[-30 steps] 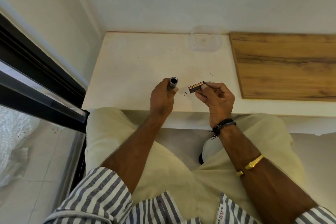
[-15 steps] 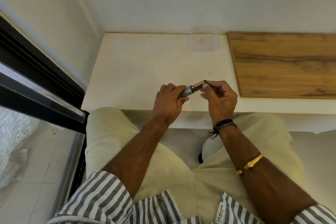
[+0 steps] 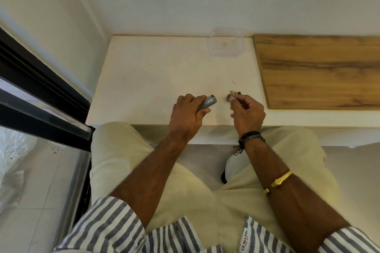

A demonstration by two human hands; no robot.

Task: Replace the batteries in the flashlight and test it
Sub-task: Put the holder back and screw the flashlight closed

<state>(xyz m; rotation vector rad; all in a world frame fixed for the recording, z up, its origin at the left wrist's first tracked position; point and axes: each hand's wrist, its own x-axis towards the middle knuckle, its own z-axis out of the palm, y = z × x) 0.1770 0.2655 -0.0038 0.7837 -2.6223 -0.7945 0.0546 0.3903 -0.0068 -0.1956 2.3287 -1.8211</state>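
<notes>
My left hand [image 3: 186,117] grips the grey metal flashlight body [image 3: 207,102], whose open end points right and slightly away from me. A short gap to the right, a small round dark flashlight cap [image 3: 228,97] rests on the white ledge [image 3: 156,80]. The fingertips of my right hand [image 3: 247,113] pinch the cap. Just beyond those fingertips lies a small battery [image 3: 236,93] with a pale end and a dark end, partly hidden by my fingers.
A clear plastic container [image 3: 226,46] stands at the back of the ledge against the wall. A wooden board [image 3: 318,72] covers the ledge's right side. A black window frame [image 3: 41,96] runs along the left. My knees are under the ledge's front edge.
The battery that my right hand held at the flashlight's open end is no longer in its fingers. My right hand has moved off to the right, down onto the cap on the ledge.
</notes>
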